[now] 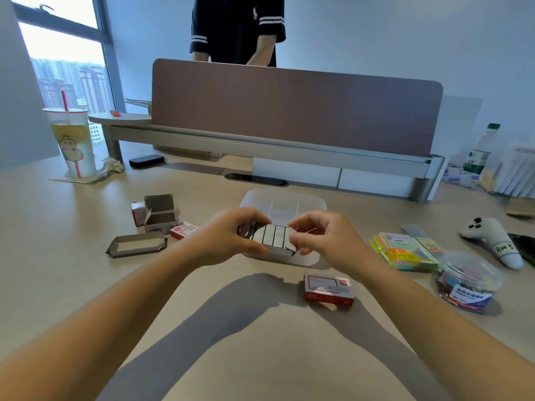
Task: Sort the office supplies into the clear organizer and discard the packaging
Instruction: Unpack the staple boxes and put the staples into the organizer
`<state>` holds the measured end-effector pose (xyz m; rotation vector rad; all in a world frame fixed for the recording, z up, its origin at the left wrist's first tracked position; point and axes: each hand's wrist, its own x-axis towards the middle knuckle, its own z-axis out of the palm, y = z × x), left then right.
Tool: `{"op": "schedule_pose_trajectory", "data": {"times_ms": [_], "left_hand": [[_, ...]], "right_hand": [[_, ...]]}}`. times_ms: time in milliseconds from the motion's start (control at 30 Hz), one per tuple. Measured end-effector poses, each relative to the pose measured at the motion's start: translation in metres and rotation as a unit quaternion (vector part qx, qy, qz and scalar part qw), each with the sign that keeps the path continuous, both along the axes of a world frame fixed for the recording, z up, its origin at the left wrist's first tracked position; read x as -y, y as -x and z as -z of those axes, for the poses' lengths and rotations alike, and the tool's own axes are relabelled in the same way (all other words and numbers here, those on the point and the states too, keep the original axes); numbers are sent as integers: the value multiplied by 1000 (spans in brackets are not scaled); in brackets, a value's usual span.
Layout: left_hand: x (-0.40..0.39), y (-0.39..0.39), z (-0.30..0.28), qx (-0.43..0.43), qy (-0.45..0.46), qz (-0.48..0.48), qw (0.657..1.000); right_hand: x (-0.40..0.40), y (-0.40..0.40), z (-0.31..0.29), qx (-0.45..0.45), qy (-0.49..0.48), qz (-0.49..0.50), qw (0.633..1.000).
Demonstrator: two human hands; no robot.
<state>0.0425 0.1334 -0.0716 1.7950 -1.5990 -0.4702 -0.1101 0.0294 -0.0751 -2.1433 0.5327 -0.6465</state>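
Above the clear organizer (314, 202), at the middle of a pale wooden desk (58, 256), two bare hands hold an opened box of staples (273, 240). Rows of silver staple strips show side by side in its tray. The left hand (228, 235) curls closed around the box's left end, where a bit of red sleeve shows. The right hand (321, 237) pinches the right end, thumb and forefinger closed on what looks like a white flap; the exact contact is hard to see.

Staple strips are likely dense for their size, stiff along their length, yet brittle: they snap apart at glued joints and scatter if tipped. A good hold seems to be across the whole block, squeezing the long sides together, keeping it level over a compartment.

Left of the hands lie opened grey cardboard boxes (159, 212) and a flattened tray (136, 246), packaging to discard. Near the right forearm sits a closed red staple box (328, 287). Further right are sticky note pads (405, 251) and a clear tub of coloured paper clips (467, 277). Another person stands beyond the desk divider (289, 108).
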Motion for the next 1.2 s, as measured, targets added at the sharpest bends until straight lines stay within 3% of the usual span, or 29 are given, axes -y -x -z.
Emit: {"op": "schedule_pose_trajectory", "data": {"times_ms": [233, 533, 867, 1200], "left_hand": [[36, -13, -29, 9, 41, -52, 998], [77, -41, -30, 17, 17, -38, 999], [92, -50, -26, 39, 7, -30, 999], [98, -48, -27, 100, 4, -20, 995]], "right_hand": [[26, -33, -25, 13, -8, 54, 998], [62, -61, -22, -17, -64, 71, 995], [66, -57, -14, -117, 76, 54, 989], [69, -59, -18, -147, 97, 59, 983]]}}
